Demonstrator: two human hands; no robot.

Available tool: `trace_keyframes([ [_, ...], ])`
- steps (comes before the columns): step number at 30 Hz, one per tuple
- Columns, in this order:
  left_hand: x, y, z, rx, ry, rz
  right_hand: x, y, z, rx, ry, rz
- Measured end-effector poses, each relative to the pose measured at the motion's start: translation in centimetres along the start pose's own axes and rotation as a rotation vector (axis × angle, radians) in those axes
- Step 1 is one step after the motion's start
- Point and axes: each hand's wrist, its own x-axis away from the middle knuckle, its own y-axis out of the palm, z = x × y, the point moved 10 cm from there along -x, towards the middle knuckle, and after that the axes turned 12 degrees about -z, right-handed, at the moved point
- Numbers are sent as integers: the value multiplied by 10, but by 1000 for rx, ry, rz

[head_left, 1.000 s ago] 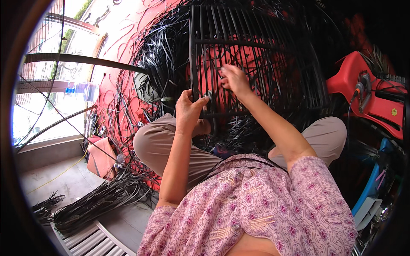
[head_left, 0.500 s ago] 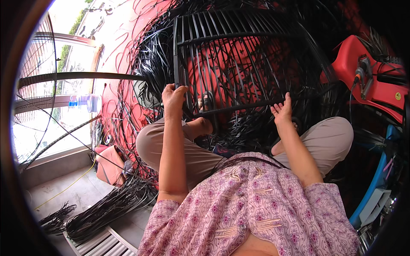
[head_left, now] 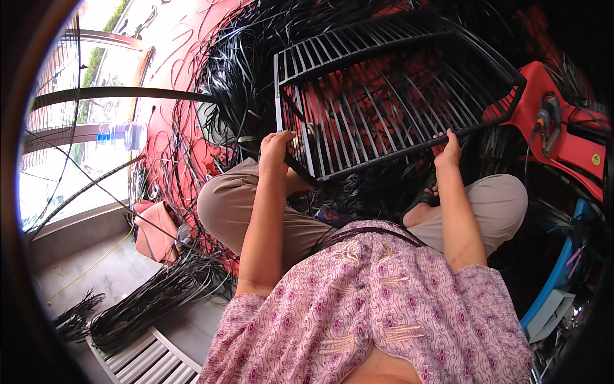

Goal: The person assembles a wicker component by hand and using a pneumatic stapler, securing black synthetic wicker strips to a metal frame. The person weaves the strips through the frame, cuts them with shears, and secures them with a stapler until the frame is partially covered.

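Observation:
A black frame strung with parallel black strips is held up in front of my crossed legs. My left hand grips its left side near the lower left corner, fingers wrapped round the edge. On the near bar, toward the right, my right hand is closed with its fingertips over the bar. The frame tilts, its right end reaching over to the red plastic seat. Loose black strips show through the gaps between the strung ones.
Heaps of black strips cover the red floor beyond the frame. A red plastic seat with a corded tool stands at right, above a blue tub rim. At left lie a strip bundle, a pinkish bag and a slatted pale rack.
The frame has shifted to the right and its tilt has changed. My right hand, spread beside the near bar before, now grips it. My left hand has moved slightly right with the frame.

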Motion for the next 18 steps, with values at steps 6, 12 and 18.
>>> trace_keyframes([
  [6, 7, 17, 12, -151, 0, -46, -12, 2, -12, 22, 51, -34],
  [12, 11, 5, 21, -15, 30, -143, 33, 31, -40, 89, 42, -125],
  [18, 26, -13, 16, -94, 25, -217, 91, 33, -74, 88, -92, -198],
])
